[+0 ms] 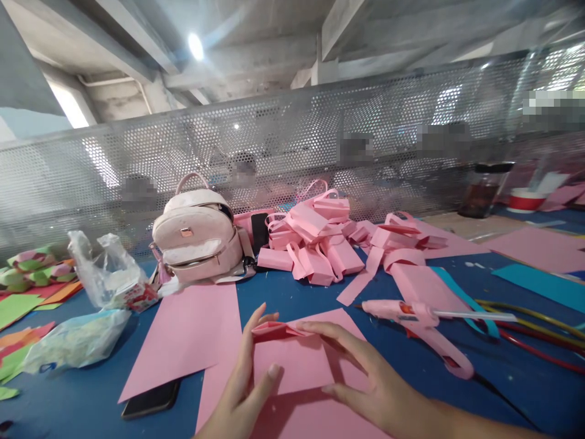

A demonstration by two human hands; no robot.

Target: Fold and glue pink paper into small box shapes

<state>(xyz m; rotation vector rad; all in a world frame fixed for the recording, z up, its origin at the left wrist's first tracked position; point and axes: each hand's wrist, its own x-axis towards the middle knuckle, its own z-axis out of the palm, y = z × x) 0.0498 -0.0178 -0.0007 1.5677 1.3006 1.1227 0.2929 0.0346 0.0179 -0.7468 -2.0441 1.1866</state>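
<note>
Both hands in view, bare, working height, facing each other, a gap between. Left hand [244,393] rises from bottom edge, near upright; fingers pointing up, tips bent, left thumb [267,383] slanting up and inward, nail showing. Right hand [372,372] comes in from lower right, bare right forearm [457,421] low and slanted; fingers reach leftward, gently curved, right thumb [342,393] below, apart from them.

Free tabletop [274,294] beyond folded paper [295,366]; obstacle rightward: glue gun [423,317].
</note>
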